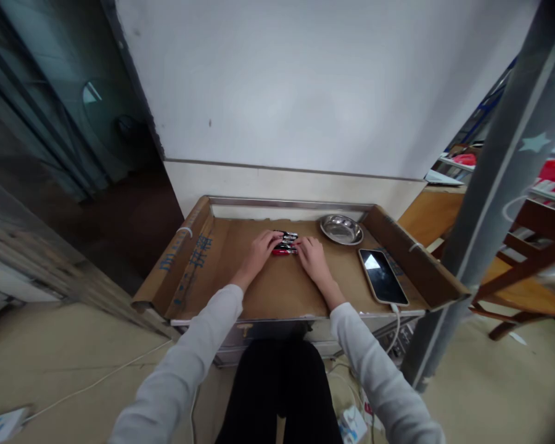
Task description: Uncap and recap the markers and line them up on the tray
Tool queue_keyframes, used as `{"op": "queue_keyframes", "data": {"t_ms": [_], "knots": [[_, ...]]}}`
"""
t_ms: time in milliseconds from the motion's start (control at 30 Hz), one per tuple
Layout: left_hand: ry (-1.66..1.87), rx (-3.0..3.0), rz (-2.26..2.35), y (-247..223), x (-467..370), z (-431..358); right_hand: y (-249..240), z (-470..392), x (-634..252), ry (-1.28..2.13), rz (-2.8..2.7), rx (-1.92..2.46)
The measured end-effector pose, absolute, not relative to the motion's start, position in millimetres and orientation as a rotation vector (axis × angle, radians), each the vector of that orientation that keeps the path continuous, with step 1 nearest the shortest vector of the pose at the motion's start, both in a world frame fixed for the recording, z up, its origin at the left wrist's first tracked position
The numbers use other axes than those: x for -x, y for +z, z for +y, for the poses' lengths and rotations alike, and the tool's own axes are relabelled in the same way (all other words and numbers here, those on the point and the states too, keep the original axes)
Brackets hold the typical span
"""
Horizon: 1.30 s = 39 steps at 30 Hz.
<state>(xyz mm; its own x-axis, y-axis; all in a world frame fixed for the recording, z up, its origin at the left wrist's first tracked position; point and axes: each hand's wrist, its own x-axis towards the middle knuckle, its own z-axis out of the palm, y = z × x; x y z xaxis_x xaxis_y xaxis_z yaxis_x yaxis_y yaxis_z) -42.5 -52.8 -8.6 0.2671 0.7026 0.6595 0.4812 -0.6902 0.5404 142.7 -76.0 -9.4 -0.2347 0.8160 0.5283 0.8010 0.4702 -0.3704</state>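
Several slim pens (285, 242), black and silver with a red one nearest the person, lie side by side across the middle of the brown cardboard-covered tabletop (277, 290), between the two hands. The left hand (258, 248) reaches their left ends and the right hand (312, 254) their right ends, fingers bent and fingertips at the row; whether either grip is pinching a pen or only resting against it, I cannot tell. Folded cardboard sides rise at the left edge (178, 256) and the right edge (414, 256), and a low metal rim (287, 202) runs along the back, near the white wall (282, 92). Open cardboard lies left of the left hand, and more spreads between the forearms up to the front edge. On the right there is less room: a round, shallow metal dish (341, 230) sits toward the back corner, its shiny bare inside facing up, well apart from the pens. Nearer the front, a phone (383, 277) lies screen up at a slant, just beside the right side piece, and a white cable (396, 314) runs from its near end over the front edge. Beyond that side stands a grey post (485, 166).
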Motion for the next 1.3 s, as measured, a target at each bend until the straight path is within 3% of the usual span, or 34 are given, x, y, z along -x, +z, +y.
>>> {"op": "queue_keyframes", "data": {"t_ms": [200, 633, 1300], "knots": [[1.331, -2.315, 1.088, -9.0, 43.3, -52.9, -2.4, -70.0, -128.8, 0.188, -1.948, 1.140], [1.401, -2.427, 0.999, -14.3, 44.4, -51.3, -6.5, -72.0, -130.0, 0.180, -1.877, 0.962], [1.451, -2.441, 1.025, -12.3, 44.7, -52.8, -4.5, -73.7, -131.9, 0.197, -1.851, 0.948]]}}
